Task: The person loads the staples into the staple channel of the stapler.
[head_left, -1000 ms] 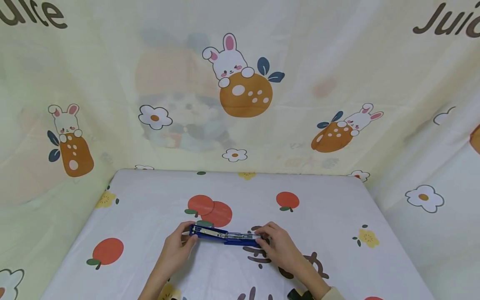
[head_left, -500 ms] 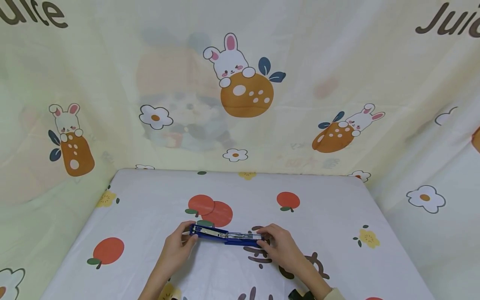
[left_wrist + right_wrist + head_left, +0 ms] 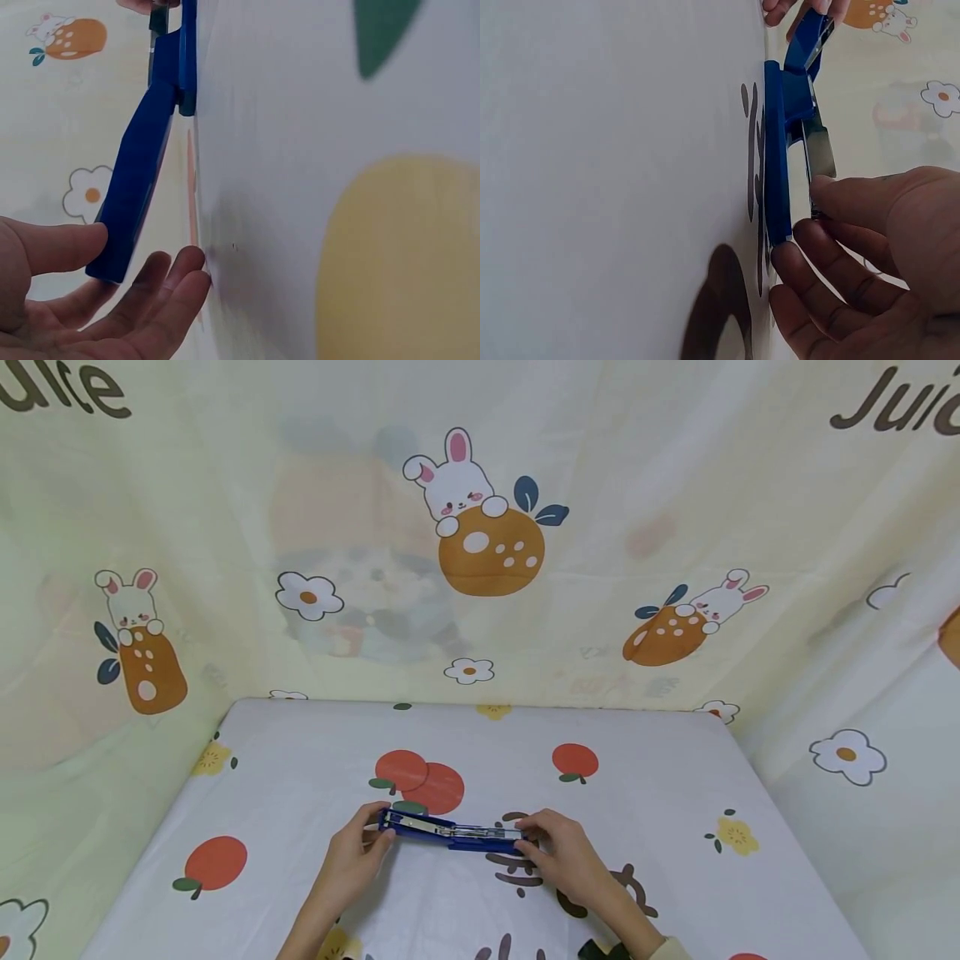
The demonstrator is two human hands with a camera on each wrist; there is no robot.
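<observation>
A blue stapler (image 3: 450,835) lies opened out over the table in the head view, its metal staple channel facing up. My left hand (image 3: 358,850) pinches the end of the swung-back top arm (image 3: 135,187) between thumb and fingers; the left wrist view has that arm raised at a slant off the table. At the other end, my right hand (image 3: 558,853) pinches the tip of the metal magazine (image 3: 821,154). In the right wrist view the magazine stands apart from the blue base (image 3: 776,157), which rests on the table. Any staples inside are too small to tell.
A white cloth with printed fruit and flowers covers the table (image 3: 645,785). Behind it hangs a pale curtain (image 3: 570,635) with rabbit prints, closing off the back and both sides. A dark band (image 3: 600,950) sits near the right forearm at the bottom edge.
My right hand has slid very slightly to the right at the magazine's end. The left hand and the stapler look the same as before.
</observation>
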